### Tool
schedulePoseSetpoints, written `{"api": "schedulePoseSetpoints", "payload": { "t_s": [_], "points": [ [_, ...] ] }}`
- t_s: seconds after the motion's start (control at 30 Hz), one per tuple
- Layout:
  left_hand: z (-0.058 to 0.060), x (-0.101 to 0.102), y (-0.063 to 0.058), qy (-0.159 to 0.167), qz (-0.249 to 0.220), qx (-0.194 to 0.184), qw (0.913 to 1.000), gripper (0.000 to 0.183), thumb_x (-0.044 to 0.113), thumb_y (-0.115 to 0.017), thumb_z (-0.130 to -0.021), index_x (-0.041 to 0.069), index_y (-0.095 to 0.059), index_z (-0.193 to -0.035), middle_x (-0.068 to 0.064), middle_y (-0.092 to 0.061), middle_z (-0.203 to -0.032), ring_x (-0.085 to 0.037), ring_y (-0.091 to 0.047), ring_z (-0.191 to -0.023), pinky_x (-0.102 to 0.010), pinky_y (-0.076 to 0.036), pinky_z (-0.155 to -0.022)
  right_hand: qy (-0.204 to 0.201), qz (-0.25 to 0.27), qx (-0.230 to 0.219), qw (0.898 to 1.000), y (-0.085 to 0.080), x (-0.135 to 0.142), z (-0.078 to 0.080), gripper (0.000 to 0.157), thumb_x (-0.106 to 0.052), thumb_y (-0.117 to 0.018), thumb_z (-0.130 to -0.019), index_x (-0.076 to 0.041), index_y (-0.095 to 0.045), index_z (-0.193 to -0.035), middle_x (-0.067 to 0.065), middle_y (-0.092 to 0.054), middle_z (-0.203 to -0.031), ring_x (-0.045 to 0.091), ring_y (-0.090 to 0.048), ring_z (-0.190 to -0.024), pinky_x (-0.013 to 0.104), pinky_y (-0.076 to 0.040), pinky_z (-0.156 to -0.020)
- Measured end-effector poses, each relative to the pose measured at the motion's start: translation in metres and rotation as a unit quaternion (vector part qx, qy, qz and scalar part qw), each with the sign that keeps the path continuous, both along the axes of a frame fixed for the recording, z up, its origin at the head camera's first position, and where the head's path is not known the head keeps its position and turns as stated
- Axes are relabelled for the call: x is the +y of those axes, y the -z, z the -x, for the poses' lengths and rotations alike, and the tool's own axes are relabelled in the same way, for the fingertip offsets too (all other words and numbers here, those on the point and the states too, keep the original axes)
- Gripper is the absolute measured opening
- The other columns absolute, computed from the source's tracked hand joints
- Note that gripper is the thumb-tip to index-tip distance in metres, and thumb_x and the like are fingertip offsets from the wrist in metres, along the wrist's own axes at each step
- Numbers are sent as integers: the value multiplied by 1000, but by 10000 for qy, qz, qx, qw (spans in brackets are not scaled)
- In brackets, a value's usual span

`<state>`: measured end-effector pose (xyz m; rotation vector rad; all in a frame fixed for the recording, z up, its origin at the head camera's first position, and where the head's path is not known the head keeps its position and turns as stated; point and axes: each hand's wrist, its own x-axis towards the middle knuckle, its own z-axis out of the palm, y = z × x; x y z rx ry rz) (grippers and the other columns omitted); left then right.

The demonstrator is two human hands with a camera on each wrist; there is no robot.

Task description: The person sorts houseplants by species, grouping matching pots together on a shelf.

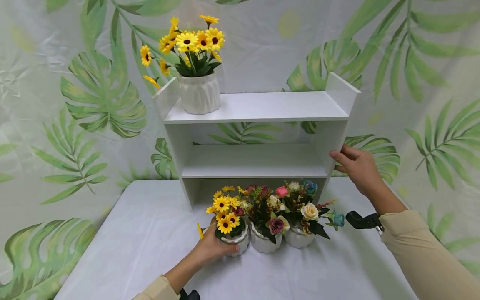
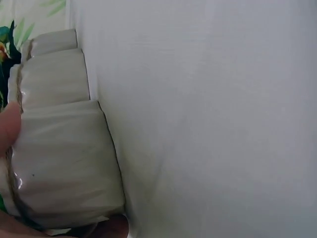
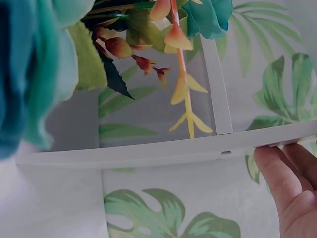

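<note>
A white ribbed flowerpot with yellow sunflowers stands at the front left of a row on the table. My left hand grips it, thumb across its near side and fingers round its left. In the left wrist view, the thumb and fingertips reach round this pot. Up on the right, my right hand touches the side panel of a white shelf. The right wrist view shows the right hand's fairly straight fingers against the panel's outer face.
Two more white pots, with mixed roses and with cream and blue roses, stand right beside the gripped one. Another sunflower pot sits on the shelf's top left. A leaf-patterned cloth hangs behind the white table.
</note>
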<state>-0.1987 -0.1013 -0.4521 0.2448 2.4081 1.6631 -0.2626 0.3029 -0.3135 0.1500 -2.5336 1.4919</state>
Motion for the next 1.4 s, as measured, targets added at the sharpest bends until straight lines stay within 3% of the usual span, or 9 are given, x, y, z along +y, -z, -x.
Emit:
{"api": "schedulePoseSetpoints", "payload": {
  "t_s": [0.23, 0.37, 0.77, 1.0, 1.17, 1.3, 1.4],
  "points": [
    [3, -2, 3, 26, -48, -324, 9995, 108, 17, -90, -70, 6, -25, -155, -23, -35, -157, -44, -32, -146, -63, -21, -120, 14, 19, 23, 10000, 2, 0, 1, 65, -39, -52, -102, -8, -30, -155, 24, -34, -158, 46, -45, -137, 17, -55, -83],
    [5, -4, 5, 127, -168, -315, 9993, 107, 17, -90, -71, 7, -26, -155, -20, -34, -159, -42, -31, -147, -61, -20, -121, 34, 14, 19, 10000, 2, -1, 1, 67, -41, -52, -102, -7, -30, -155, 24, -34, -158, 47, -44, -137, 18, -55, -84],
    [5, -3, 5, 16, -160, -9, 9999, 90, 17, -91, -67, 14, -48, -147, -15, -34, -159, -39, -34, -145, -62, -23, -119, 88, -114, 120, 9998, 3, -1, -2, 66, -41, -53, -101, -6, -31, -154, 25, -36, -156, 47, -46, -134, 23, -55, -86],
    [-1, -12, 7, 129, 99, 338, 9993, 100, 25, -91, -63, 13, -41, -149, -9, -52, -148, -33, -48, -138, -56, -36, -115, 95, -128, 67, 9998, 3, -4, 1, 65, -41, -52, -102, -8, -32, -154, 24, -38, -156, 45, -47, -135, 25, -55, -87],
    [-6, -19, 0, -33, -181, 403, 9990, 97, 22, -92, -63, 19, -43, -147, -5, -55, -145, -29, -51, -134, -45, -44, -108, 104, -67, 38, 9999, 5, -5, 0, 66, -40, -52, -102, -7, -30, -155, 25, -36, -156, 47, -46, -135, 25, -54, -87],
    [-9, -23, -11, -77, -438, 757, 9961, 95, 18, -93, -64, 28, -45, -145, 1, -56, -145, -24, -54, -132, -31, -46, -104, 117, -92, 32, 9999, 5, -5, 0, 66, -40, -52, -102, -8, -30, -155, 25, -36, -156, 44, -47, -135, 23, -54, -86],
    [-14, -24, -24, 28, -456, 1014, 9938, 96, 20, -93, -65, 31, -43, -146, 4, -54, -147, -22, -53, -133, -27, -46, -104, 152, -153, 29, 9998, 5, -3, 0, 66, -41, -52, -101, -9, -31, -155, 24, -36, -156, 42, -48, -135, 24, -54, -86]
  ]
}}
